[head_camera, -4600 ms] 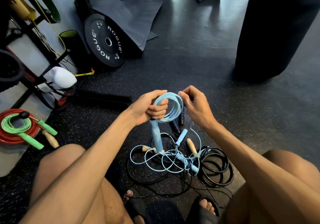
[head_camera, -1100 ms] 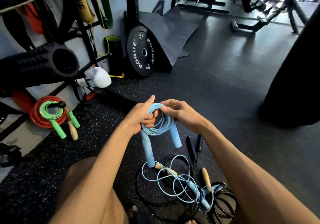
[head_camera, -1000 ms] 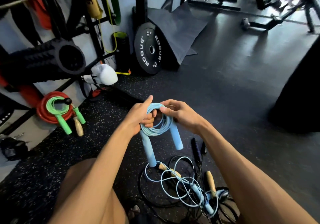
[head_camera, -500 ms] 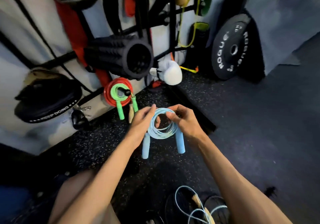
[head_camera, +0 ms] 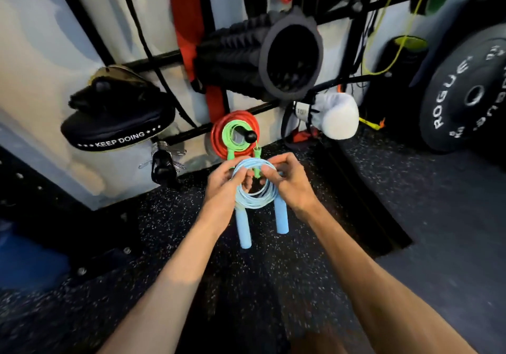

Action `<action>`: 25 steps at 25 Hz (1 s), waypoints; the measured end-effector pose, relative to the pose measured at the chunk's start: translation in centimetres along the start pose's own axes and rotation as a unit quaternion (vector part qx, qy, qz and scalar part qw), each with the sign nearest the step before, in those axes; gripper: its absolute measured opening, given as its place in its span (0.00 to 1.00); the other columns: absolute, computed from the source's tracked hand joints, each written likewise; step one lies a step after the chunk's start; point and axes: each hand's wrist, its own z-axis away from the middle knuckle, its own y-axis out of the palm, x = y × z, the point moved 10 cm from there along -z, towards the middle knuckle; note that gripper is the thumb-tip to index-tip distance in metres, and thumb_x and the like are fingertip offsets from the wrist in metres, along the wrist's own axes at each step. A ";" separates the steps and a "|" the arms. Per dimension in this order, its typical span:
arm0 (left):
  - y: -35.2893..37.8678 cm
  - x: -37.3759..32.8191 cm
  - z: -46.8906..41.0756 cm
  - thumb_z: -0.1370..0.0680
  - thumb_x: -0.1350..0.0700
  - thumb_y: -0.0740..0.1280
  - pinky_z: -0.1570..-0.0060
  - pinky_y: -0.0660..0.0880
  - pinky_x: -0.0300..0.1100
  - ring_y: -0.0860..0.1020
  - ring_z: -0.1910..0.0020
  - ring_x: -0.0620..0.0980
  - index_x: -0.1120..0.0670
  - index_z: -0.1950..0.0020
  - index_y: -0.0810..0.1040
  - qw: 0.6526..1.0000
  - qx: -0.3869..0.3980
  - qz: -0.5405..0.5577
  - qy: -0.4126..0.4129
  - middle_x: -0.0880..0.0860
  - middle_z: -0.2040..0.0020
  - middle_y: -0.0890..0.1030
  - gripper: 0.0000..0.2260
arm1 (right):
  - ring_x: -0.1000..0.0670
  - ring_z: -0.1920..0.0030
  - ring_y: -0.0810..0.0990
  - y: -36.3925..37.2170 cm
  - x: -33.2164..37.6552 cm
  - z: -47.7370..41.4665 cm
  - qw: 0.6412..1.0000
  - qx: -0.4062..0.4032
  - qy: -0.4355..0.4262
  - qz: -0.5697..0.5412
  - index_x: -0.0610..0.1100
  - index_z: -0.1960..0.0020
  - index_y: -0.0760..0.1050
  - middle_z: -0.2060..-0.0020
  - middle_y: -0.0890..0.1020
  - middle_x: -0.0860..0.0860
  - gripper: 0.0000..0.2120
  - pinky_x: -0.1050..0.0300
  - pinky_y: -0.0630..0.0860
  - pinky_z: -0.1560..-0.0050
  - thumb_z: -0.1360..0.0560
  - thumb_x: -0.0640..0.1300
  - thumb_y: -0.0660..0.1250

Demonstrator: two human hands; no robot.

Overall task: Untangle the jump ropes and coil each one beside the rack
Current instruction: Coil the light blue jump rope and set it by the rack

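Head view: left grip [head_camera: 221, 189] and right grip [head_camera: 290, 186] both pinch the coiled blue rope [head_camera: 253, 203] in the air, with its handles hanging toward the floor [head_camera: 356, 189]. The green rope [head_camera: 235, 137] lies just beyond, by the rack [head_camera: 191, 133]. The coil is nearer it than half a second ago, and the tangle has left view.

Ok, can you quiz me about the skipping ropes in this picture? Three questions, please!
1. True or false: the left hand and the right hand both hold the blue jump rope.
2. What colour is the coiled rope lying by the rack? A green, B yellow, C purple.
3. Fill in: the blue rope's two handles hang ____ its coil.
Key: 1 true; 2 A; 3 below.
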 end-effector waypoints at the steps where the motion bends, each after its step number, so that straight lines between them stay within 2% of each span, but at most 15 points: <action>1: -0.3 0.4 -0.7 0.19 0.68 0.61 0.63 0.75 0.36 0.76 0.67 0.47 0.61 0.42 0.78 1.000 -0.011 0.023 -0.002 0.55 0.61 0.81 0.09 | 0.58 0.62 0.81 0.4 -0.5 -0.7 1.000 -0.006 -0.011 0.002 0.33 0.44 0.71 0.55 0.80 0.42 0.11 0.62 0.78 0.57 0.22 0.38 0.69; 2: -0.6 0.8 -1.6 0.19 0.68 0.61 0.64 0.75 0.36 0.76 0.68 0.46 0.63 0.42 0.77 0.999 -0.021 0.043 -0.003 0.54 0.63 0.81 0.09 | 0.62 0.64 0.80 0.7 -0.8 -1.5 1.000 -0.012 -0.024 0.002 0.34 0.44 0.71 0.54 0.80 0.43 0.10 0.67 0.76 0.59 0.21 0.37 0.68; 4: -0.9 0.8 -3.3 0.19 0.68 0.61 0.64 0.76 0.36 0.77 0.68 0.45 0.64 0.42 0.77 0.997 -0.037 0.064 0.009 0.53 0.63 0.83 0.09 | 0.66 0.62 0.80 0.9 -0.8 -3.0 0.998 -0.032 -0.052 -0.004 0.34 0.44 0.72 0.51 0.79 0.44 0.08 0.69 0.76 0.57 0.21 0.35 0.67; 6: -1.2 0.7 -5.1 0.19 0.67 0.63 0.63 0.78 0.36 0.78 0.67 0.45 0.62 0.47 0.79 0.996 -0.058 0.058 0.036 0.52 0.63 0.83 0.06 | 0.62 0.56 0.81 1.1 -0.8 -4.7 0.995 -0.056 -0.081 -0.020 0.35 0.45 0.73 0.50 0.81 0.44 0.07 0.64 0.78 0.51 0.21 0.36 0.68; 8: -1.5 0.7 -7.1 0.19 0.64 0.64 0.65 0.77 0.37 0.78 0.69 0.45 0.59 0.53 0.80 0.993 -0.092 0.041 0.055 0.53 0.64 0.82 0.06 | 0.52 0.50 0.82 0.9 -1.3 -6.4 0.990 -0.092 -0.103 -0.032 0.39 0.47 0.75 0.51 0.82 0.45 0.05 0.54 0.79 0.45 0.22 0.36 0.69; 10: -1.4 0.5 -8.8 0.19 0.62 0.64 0.65 0.76 0.37 0.76 0.70 0.45 0.57 0.57 0.80 0.990 -0.117 0.012 0.081 0.53 0.65 0.80 0.08 | 0.49 0.52 0.82 0.6 -1.7 -7.9 0.984 -0.124 -0.114 -0.050 0.42 0.49 0.75 0.53 0.82 0.46 0.05 0.53 0.79 0.47 0.23 0.36 0.69; 12: -1.2 0.0 -10.2 0.20 0.63 0.66 0.64 0.76 0.37 0.76 0.68 0.45 0.56 0.59 0.81 0.982 -0.140 -0.028 0.123 0.51 0.64 0.81 0.09 | 0.52 0.55 0.81 0.0 -1.9 -9.0 0.976 -0.165 -0.130 -0.065 0.43 0.50 0.74 0.56 0.81 0.49 0.04 0.55 0.79 0.48 0.23 0.37 0.68; 14: -1.1 -0.5 -12.0 0.23 0.63 0.68 0.60 0.78 0.40 0.80 0.64 0.47 0.58 0.56 0.83 0.970 -0.151 -0.090 0.168 0.53 0.59 0.84 0.05 | 0.59 0.56 0.79 -0.3 -2.2 -9.9 0.967 -0.201 -0.143 -0.063 0.42 0.51 0.74 0.58 0.80 0.54 0.03 0.60 0.76 0.49 0.23 0.37 0.68; 17: -1.6 -0.3 -14.2 0.27 0.58 0.68 0.47 0.80 0.51 0.84 0.54 0.52 0.49 0.55 0.85 0.946 -0.170 -0.193 0.199 0.53 0.54 0.86 0.07 | 0.63 0.60 0.77 0.0 -3.6 -11.5 0.962 -0.228 -0.134 -0.065 0.39 0.51 0.75 0.60 0.79 0.56 0.03 0.65 0.74 0.52 0.23 0.37 0.69; 18: -1.8 -0.1 -14.6 0.27 0.57 0.68 0.44 0.79 0.52 0.83 0.51 0.52 0.48 0.54 0.85 0.939 -0.173 -0.219 0.201 0.52 0.53 0.86 0.07 | 0.63 0.61 0.77 0.4 -4.1 -12.0 0.962 -0.230 -0.131 -0.062 0.39 0.52 0.76 0.61 0.80 0.56 0.03 0.67 0.73 0.54 0.23 0.37 0.69; 20: -2.5 0.4 -15.5 0.26 0.57 0.68 0.40 0.76 0.46 0.82 0.49 0.49 0.52 0.50 0.86 0.924 -0.175 -0.265 0.213 0.52 0.50 0.85 0.09 | 0.60 0.60 0.78 1.0 -5.0 -12.7 0.962 -0.235 -0.135 -0.039 0.40 0.53 0.77 0.60 0.82 0.53 0.02 0.70 0.72 0.56 0.23 0.39 0.69; 22: -3.4 0.9 -16.1 0.24 0.59 0.69 0.42 0.74 0.35 0.81 0.50 0.47 0.55 0.46 0.86 0.908 -0.185 -0.302 0.222 0.53 0.50 0.83 0.09 | 0.55 0.58 0.80 1.6 -5.4 -12.9 0.959 -0.237 -0.156 0.000 0.41 0.53 0.78 0.59 0.83 0.51 0.03 0.69 0.74 0.55 0.21 0.39 0.67; 25: -4.3 1.4 -17.1 0.23 0.59 0.71 0.48 0.73 0.38 0.78 0.55 0.51 0.56 0.44 0.85 0.883 -0.196 -0.363 0.226 0.56 0.54 0.80 0.09 | 0.50 0.52 0.83 2.9 -6.3 -13.9 0.956 -0.230 -0.166 0.076 0.43 0.44 0.80 0.51 0.85 0.48 0.08 0.56 0.81 0.47 0.19 0.40 0.63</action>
